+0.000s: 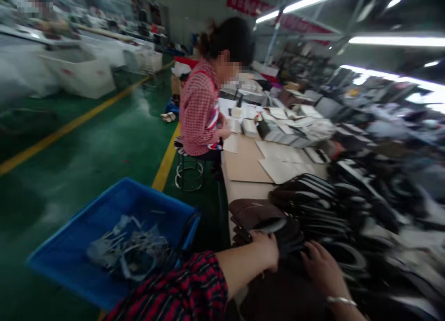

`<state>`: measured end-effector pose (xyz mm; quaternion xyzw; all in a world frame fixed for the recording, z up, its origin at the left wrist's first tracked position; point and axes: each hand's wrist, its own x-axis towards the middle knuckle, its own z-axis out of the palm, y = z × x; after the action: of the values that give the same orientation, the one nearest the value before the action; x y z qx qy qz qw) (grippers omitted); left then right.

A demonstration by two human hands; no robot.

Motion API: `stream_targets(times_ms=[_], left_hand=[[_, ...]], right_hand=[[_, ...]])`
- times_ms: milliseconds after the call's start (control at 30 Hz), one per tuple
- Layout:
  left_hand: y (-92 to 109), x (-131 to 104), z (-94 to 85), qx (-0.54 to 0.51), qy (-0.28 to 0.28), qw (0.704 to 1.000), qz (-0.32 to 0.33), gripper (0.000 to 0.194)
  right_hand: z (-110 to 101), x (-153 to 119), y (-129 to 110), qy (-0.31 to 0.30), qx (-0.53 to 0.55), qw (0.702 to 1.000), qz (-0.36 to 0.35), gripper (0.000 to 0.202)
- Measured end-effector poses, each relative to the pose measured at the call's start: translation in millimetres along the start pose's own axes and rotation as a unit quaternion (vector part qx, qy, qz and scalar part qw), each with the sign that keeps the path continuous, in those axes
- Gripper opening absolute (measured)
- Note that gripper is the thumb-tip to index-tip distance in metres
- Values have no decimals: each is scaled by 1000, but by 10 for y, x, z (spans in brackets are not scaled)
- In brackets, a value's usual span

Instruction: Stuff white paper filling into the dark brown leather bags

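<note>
Overhead, a red banner [248, 2] shows blurred white letters, unreadable. Left hand [266, 249] clamps its grip on a dark leather piece [285, 233]; right hand [321, 265] rests flat, fingers apart, on the pile.

whole shot is smeared with motion blur, so a lot just can't be read. The left hand [266, 249] has its fingertips buried in the dark pieces [313, 209], so the grip itself is hidden, and the right hand [321, 267] is cut off past the wrist by the bottom edge. Those dark pieces look like stacked shoe parts maybe, too blurry to say. The grey scraps [130, 251] in the blue bin [69, 260] are just a mush (strips? offcuts?). The red banner [248, 1] runs off the top, lettering unreadable. The right end of the table [243, 191] dissolves into blur
</note>
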<state>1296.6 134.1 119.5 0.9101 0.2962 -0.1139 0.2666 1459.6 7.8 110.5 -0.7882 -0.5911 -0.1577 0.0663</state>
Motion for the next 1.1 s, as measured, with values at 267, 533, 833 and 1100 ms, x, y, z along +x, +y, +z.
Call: stream_targets(times_ms=[267, 533, 833, 1100], left_hand=[[-261, 63, 32, 18, 34, 998, 46, 54], [-538, 40, -338, 30, 81, 995, 55, 29], [-466, -53, -350, -27, 56, 997, 54, 28], [-1901, -1112, -904, -325, 24, 945, -12, 41]], right_hand=[[-151, -284, -402, -39, -17, 993, 108, 38], [-467, -195, -43, -119, -30, 987, 101, 51], [522, -693, -1312, -356, 53, 928, -95, 94], [956, -359, -1081, -394, 15, 917, -61, 73]])
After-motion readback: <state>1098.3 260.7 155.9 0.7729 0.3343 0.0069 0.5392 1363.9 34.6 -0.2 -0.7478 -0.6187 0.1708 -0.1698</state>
